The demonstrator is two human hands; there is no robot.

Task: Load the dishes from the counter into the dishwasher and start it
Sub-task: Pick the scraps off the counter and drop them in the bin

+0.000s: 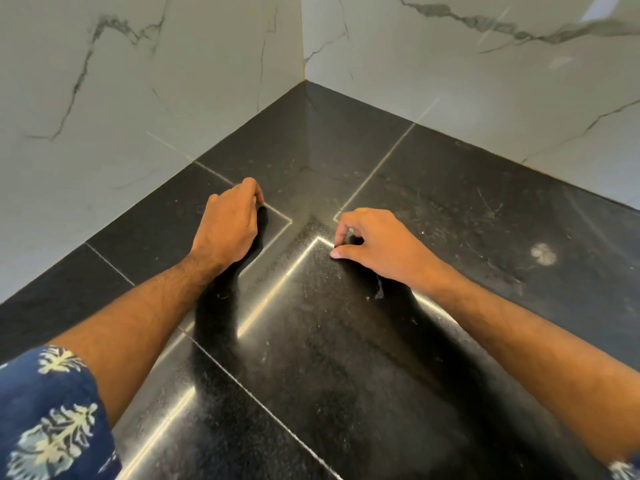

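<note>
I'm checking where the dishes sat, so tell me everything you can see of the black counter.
The black counter is dark, speckled polished stone in large slabs with thin pale seams, filling a corner between white marble-look walls. It is glossy, with light streaks, scratches and a whitish smudge. No dishes show on it. The left hand and right hand are low over it, fingers curled; contact is unclear.

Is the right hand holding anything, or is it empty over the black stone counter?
Empty, as far as visible. The right hand rests on the black stone counter with thumb and forefinger pinched close, and nothing shows between them.
</note>
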